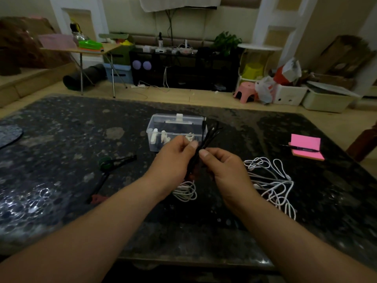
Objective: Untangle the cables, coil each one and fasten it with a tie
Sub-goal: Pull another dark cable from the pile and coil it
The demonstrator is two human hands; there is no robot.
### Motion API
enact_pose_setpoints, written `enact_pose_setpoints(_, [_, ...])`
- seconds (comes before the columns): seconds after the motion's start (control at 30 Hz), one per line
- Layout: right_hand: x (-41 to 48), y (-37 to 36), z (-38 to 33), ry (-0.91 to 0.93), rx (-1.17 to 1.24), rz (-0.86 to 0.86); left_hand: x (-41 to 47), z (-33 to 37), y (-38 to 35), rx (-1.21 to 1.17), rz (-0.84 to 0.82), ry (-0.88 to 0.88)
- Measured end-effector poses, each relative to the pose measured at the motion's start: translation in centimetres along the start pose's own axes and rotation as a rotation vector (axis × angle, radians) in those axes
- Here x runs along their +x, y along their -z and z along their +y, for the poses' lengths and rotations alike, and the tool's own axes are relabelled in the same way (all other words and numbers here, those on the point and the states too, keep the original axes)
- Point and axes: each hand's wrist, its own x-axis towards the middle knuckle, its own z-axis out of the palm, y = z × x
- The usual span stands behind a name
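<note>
Head view: above the counter (81,139), the left hand (173,162) and right hand (226,168) pinch a folded black cable (210,135) from either side, equally near, its long axis rising far-right toward the box (163,123), white cables (271,180) loose at right.

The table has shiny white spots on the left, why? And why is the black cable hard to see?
Head view: the spots are light glaring off the glossy table; head view: the room is dim, so the black cable pinched by the left hand and right hand blends into the dark tabletop.
</note>
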Motion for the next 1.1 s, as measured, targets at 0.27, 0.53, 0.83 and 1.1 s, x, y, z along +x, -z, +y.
enact_pose_setpoints(0.27, [0.8, 0.2, -0.3, -0.114, 0.028, 0.109, -0.4, -1.3, 0.3, 0.459, -0.069, -0.349])
enact_pose_setpoints(0.53, [0.6, 0.7, -1.3, 0.062, -0.045, 0.039, -0.2, 0.3, 0.9, -0.183, -0.165, 0.000])
enact_pose_setpoints(0.83, [0.5, 0.6, -2.2, -0.025, 0.078, -0.131, -0.8, 0.9, 1.8, -0.484, -0.506, 0.267])
enact_pose_setpoints(1.1, [0.9, -0.6, -0.1, -0.097, -0.170, 0.053, -0.6, 0.7, 2.5, 0.153, -0.351, 0.023])
